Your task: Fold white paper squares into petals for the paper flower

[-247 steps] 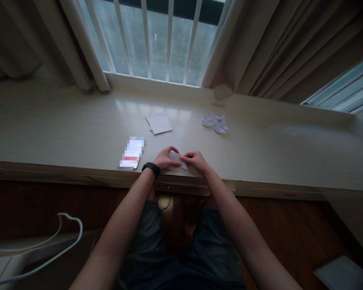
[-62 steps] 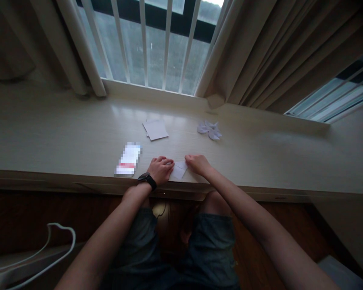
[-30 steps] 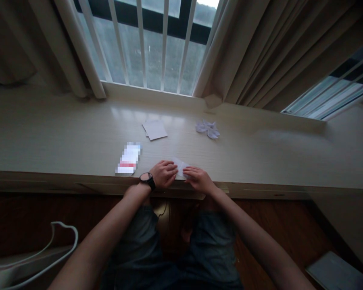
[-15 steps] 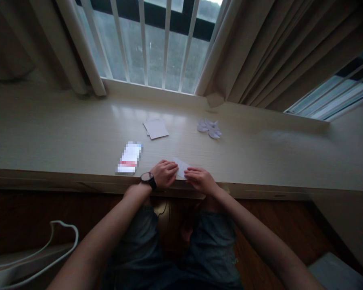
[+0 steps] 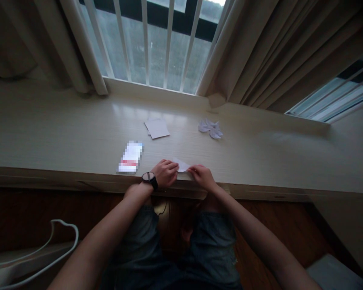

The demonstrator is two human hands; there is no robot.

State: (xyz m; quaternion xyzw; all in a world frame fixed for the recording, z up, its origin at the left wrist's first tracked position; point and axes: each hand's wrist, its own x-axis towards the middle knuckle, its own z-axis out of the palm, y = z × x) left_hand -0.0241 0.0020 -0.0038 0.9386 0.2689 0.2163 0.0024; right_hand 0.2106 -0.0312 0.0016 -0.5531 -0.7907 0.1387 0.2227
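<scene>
One piece of folded white paper (image 5: 182, 165) lies near the front edge of a pale wood-grain windowsill (image 5: 275, 157), between the person's two hands, its right part tapering. The left hand (image 5: 165, 173) covers the left end of the folded paper, its fingers close together, slightly bent and laid on the sheet; its thumb is hidden, so I cannot tell whether it also grips from below. The right hand (image 5: 202, 177) pinches the right end of the folded paper between thumb and forefinger, closed with barely any gap, the other fingers curled in. A black wristwatch (image 5: 149, 177) with a round face circles the left wrist, left of the folded paper. Further left of the folded paper lies a phone (image 5: 131, 157), its screen pixelated. Beyond the folded paper and somewhat left, a few square white sheets (image 5: 157, 128) lie stacked askew; beyond it and to the right sits a cluster of pointed folded-paper pieces (image 5: 211, 129). Farthest beyond the folded paper, a window with white bars (image 5: 167, 48) stands between a left curtain (image 5: 78, 48) and a right curtain (image 5: 254, 52). On its near side, below the sill, are denim shorts (image 5: 214, 237) and a dark wooden floor (image 5: 269, 229).
</scene>
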